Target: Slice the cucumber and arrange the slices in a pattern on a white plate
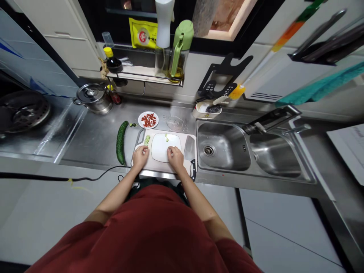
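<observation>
A cutting board point(155, 168) lies at the counter's front edge, with a white plate point(162, 152) on it. My left hand point(140, 156) is at the plate's left side, fingers pinched together beside a row of green slices point(147, 140). Over the plate's right edge is my right hand point(174, 156), its fingertips pinched. What either hand holds is too small to make out. Pale green slices point(167, 137) rest near the plate's top rim. A knife point(189, 148) lies on the board's right side, its black handle toward me.
A whole cucumber point(121, 143) lies left of the board. Behind it are a plate of red pieces point(148, 120) and a clear dish point(174, 123). A steel pot point(93, 98) stands back left; the sink point(223, 148) is on the right.
</observation>
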`<state>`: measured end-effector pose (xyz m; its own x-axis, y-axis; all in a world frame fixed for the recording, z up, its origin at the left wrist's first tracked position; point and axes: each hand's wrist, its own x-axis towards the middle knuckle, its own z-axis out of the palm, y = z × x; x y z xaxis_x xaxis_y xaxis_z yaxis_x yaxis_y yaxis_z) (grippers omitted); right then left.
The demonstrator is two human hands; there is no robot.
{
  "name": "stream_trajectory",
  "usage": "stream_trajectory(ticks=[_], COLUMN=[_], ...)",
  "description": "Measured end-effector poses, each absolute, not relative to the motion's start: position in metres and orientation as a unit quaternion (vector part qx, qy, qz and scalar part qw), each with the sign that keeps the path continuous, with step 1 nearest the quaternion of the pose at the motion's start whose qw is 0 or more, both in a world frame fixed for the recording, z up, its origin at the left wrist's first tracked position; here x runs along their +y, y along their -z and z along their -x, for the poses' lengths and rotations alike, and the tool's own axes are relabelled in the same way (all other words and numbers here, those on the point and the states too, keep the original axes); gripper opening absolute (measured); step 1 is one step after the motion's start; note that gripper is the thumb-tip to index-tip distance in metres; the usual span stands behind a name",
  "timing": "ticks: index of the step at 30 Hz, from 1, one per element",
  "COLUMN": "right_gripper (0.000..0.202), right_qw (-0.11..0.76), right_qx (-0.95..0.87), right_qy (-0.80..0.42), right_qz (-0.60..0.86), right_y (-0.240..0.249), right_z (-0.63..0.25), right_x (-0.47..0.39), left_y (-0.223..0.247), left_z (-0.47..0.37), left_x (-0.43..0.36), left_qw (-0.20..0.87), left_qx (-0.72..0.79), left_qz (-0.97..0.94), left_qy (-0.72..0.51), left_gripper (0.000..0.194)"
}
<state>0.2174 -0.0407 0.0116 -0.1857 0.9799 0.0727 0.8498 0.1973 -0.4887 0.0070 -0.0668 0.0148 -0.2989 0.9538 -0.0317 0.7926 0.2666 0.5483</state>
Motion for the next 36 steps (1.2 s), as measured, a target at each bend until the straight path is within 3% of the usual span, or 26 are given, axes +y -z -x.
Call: stream_trajectory(ticks=[19,36], right_gripper=[0.029,0.029], right_qw=[0.29,0.302], right_qx=[-0.725,-0.72], right_qy=[-0.18,-0.194], right_qz=[0.598,0.594], right_y=[0.0,-0.001], right_z=[-0.227,-0.229], right_x=[-0.05,-0.05], left_y=[-0.008,0.007], left_z=[0.003,0.003], left_x=[-0.055,-0.05], left_qw=[0.152,0.168], left_qx=[0.827,0.824], left_qz=[-0.507,-0.48], left_qy=[-0.188,-0.248], left_gripper=[0.03,0.011])
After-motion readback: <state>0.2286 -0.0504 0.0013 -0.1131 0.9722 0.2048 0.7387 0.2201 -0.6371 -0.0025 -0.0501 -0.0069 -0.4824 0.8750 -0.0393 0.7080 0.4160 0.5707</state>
